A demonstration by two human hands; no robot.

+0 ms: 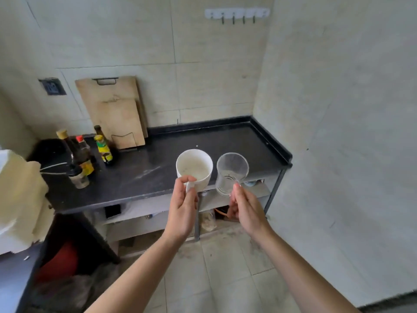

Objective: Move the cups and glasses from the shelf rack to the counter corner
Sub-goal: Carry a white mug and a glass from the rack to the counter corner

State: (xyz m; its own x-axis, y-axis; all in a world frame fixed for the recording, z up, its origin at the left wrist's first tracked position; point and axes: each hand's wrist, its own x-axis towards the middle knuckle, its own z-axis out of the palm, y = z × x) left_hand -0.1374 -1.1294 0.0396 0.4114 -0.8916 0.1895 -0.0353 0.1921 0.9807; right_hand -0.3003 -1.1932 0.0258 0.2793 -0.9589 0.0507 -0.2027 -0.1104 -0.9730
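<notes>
My left hand [181, 208] grips a white mug [195, 167] by its handle, the mouth tipped toward me. My right hand [244, 208] pinches a clear glass mug [231, 175] at its handle, also tilted. Both are held in the air over the front edge of the black counter [158, 168], side by side and a little apart. The counter's far right corner [255, 136] meets the tiled walls. Under the counter is the shelf rack [225, 199], with some small items on it, partly hidden by my hands and the cups.
Several sauce bottles [85, 154] and a small jar [79, 179] stand at the counter's left. Two wooden cutting boards [115, 111] lean on the back wall. A white hook rail [237, 14] hangs high on the wall. A pale bag [20, 199] sits at far left.
</notes>
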